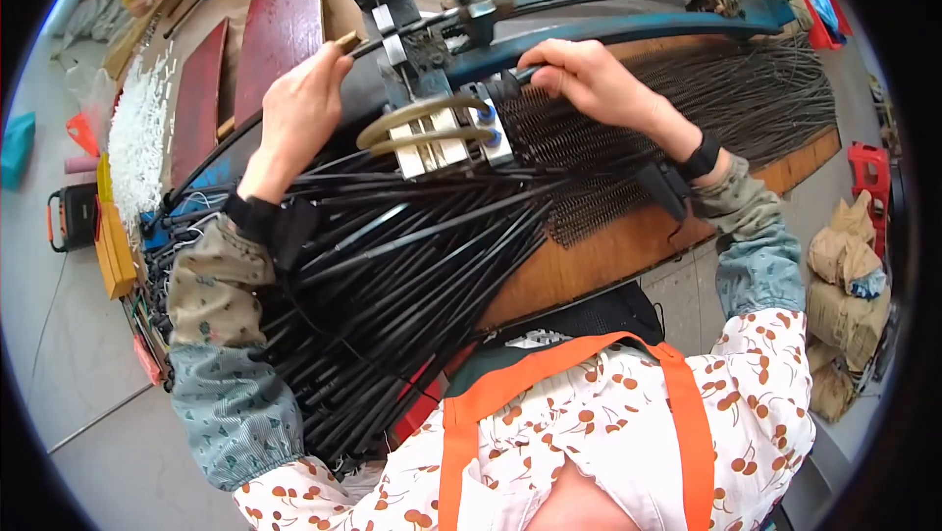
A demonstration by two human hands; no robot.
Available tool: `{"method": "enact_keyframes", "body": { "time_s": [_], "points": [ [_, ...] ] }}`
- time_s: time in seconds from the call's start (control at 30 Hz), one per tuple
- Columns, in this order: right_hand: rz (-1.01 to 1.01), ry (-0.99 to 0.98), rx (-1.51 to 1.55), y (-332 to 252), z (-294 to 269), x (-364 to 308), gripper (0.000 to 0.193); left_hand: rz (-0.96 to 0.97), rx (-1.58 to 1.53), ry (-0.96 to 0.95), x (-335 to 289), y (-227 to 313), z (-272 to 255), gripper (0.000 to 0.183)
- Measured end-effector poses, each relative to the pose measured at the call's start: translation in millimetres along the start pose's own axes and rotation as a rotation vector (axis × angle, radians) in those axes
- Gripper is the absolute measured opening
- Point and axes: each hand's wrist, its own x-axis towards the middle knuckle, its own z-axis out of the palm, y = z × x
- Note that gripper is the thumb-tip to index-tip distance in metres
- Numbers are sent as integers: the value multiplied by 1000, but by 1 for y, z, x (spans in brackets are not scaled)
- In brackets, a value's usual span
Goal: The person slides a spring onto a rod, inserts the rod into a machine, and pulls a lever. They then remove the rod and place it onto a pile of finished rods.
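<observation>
My left hand (299, 99) grips a thin lever with a wooden-coloured tip (348, 41) on a bench machine. My right hand (579, 75) pinches a dark threaded rod (520, 75) at the machine's head, just right of its clamp. Below the clamp sits a brass-coloured coil (422, 124) over white blocks. A large heap of smooth black rods (392, 266) fans out beneath my left forearm. Several spiral-threaded rods (638, 129) lie in a bundle under my right wrist.
A long blue arm (638, 11) of the machine runs to the right. Dark red boards (280, 26) lean at the back left beside a pile of white pieces (137, 133). The wooden bench edge (608, 256) faces me. Brown sacks (844, 276) stand on the floor at right.
</observation>
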Motion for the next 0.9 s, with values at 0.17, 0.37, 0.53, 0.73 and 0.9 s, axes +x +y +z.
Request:
{"method": "enact_keyframes", "body": {
  "time_s": [0.17, 0.37, 0.53, 0.73, 0.9],
  "points": [
    [-123, -90, -513, -26, -4, -50, 48, 140, 267, 29, 1, -50, -20, 12],
    [-199, 92, -482, -32, 57, -91, 29, -5, 815, -17, -35, -80, -64, 18],
    [-157, 89, -384, -20, 48, -122, 23, 280, 671, -259, -62, 111, -65, 12],
    [-32, 215, -138, -13, 51, -112, 14, 452, 215, 306, -56, 222, 22, 41],
    [-215, 346, -731, -48, -8, -86, 37, 422, 178, 100, -15, 219, 27, 22]
  ]
}}
